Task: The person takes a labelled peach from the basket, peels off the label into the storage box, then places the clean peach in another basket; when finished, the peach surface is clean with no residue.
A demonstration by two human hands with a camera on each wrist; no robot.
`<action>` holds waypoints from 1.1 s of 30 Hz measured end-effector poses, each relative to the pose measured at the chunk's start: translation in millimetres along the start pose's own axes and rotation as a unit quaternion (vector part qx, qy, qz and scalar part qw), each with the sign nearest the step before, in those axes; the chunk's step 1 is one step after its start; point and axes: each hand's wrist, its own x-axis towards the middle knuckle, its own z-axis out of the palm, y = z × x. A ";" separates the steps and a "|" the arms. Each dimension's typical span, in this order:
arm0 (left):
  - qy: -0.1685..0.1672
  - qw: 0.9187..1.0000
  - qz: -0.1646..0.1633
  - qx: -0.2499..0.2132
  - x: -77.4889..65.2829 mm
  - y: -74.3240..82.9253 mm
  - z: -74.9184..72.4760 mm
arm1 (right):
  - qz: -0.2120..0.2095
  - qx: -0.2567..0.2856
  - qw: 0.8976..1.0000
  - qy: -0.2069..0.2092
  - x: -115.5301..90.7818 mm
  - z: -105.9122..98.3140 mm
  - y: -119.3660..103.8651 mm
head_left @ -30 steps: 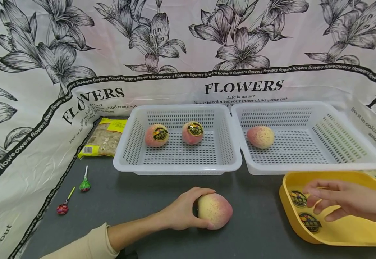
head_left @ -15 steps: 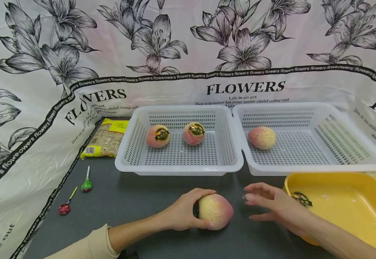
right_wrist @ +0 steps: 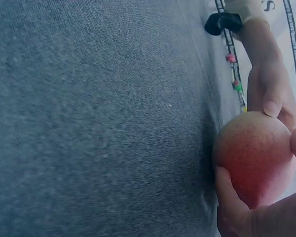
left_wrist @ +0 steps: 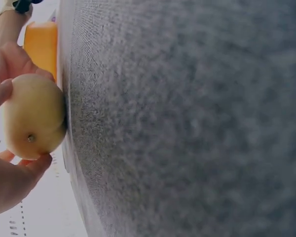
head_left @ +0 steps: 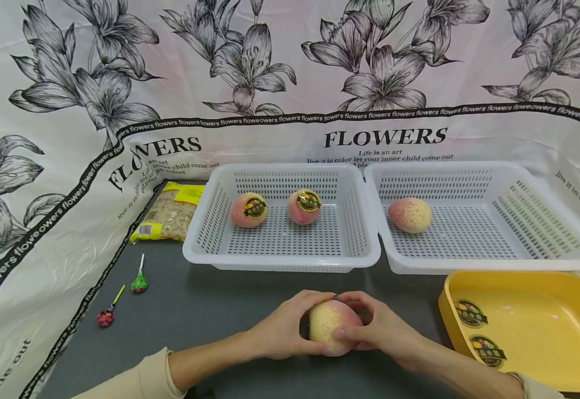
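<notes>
A yellow and pink peach [head_left: 331,328] sits on the dark grey table in front of the baskets. My left hand [head_left: 287,326] grips its left side, thumb low and fingers over the top. From the other side my right hand [head_left: 382,328] holds it too, thumb across the front. The left wrist view shows the peach's pale yellow end [left_wrist: 34,116] with a small stem spot, between both hands. Its redder, pointed side [right_wrist: 256,158] faces the right wrist view, where fingers of both hands touch the skin.
Behind stand two white baskets: the left basket [head_left: 282,260] holds two stickered peaches, the right basket [head_left: 489,265] one peach. A yellow tray [head_left: 544,332] at right carries two dark round stickers [head_left: 487,350]. Two lollipops [head_left: 140,282] and a yellow packet [head_left: 167,213] lie at left.
My right hand has moved left from over the yellow tray and now grips the peach's right side. The left hand stays on the peach. The view has shifted slightly.
</notes>
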 end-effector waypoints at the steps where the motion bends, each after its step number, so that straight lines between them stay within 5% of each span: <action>1: 0.003 1.000 0.006 0.004 -0.9 0.8 -0.6 | -0.002 -0.001 1.000 -0.002 0.9 0.6 -0.1; 9: 0.053 0.994 0.080 -0.042 -4.5 11.6 -28.0 | -0.002 0.017 0.999 -0.027 2.2 0.0 1.2; 14: 0.184 0.977 0.090 -0.057 -9.9 19.1 -74.1 | 0.005 0.011 1.000 -0.026 3.0 -0.1 0.0; 19: 0.350 0.937 0.008 0.004 -25.0 11.6 -119.2 | 0.004 0.004 1.000 -0.025 3.8 -0.1 -0.5; 23: 0.427 0.902 -0.059 0.040 -38.8 -10.0 -141.1 | 0.003 0.004 1.000 -0.026 4.6 -0.1 0.7; 25: 0.444 0.890 -0.093 0.036 -46.4 -21.3 -145.9 | 0.001 0.007 1.000 -0.026 5.0 0.2 2.1; 28: 0.447 0.881 -0.154 0.015 -57.3 -35.5 -147.9 | -0.004 0.012 1.000 -0.024 5.2 0.8 4.2; 33: 0.396 0.888 -0.227 -0.041 -69.1 -47.9 -144.4 | -0.007 0.014 1.000 -0.019 5.8 0.5 4.9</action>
